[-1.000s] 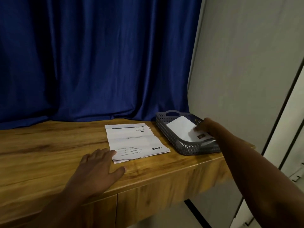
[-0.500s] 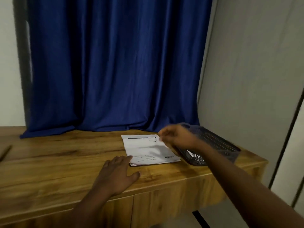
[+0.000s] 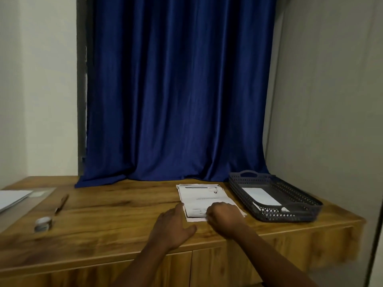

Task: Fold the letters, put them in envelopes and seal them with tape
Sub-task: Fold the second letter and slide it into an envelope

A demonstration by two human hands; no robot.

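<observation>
Letters [image 3: 204, 200] lie in a small stack on the wooden counter [image 3: 124, 206], just left of the dark perforated tray [image 3: 298, 216], which holds a white envelope [image 3: 262, 196]. The left hand [image 3: 173, 226] rests flat on the counter with its fingers [image 3: 178, 208] spread, the tips touching the stack's near left edge. The right hand [image 3: 224, 217] sits curled over the stack's near right corner; its fingers are tucked under and hidden, so I cannot tell whether they pinch a sheet. The step in hand looks like lifting the top sheet to fold it. To do it well, the left hand should pin the lower sheets while the right peels only one page by its corner, then brings edge to edge squarely before creasing. A roll of tape [image 3: 43, 223] and a pen [image 3: 61, 204] wait well apart, on the left of the counter.
</observation>
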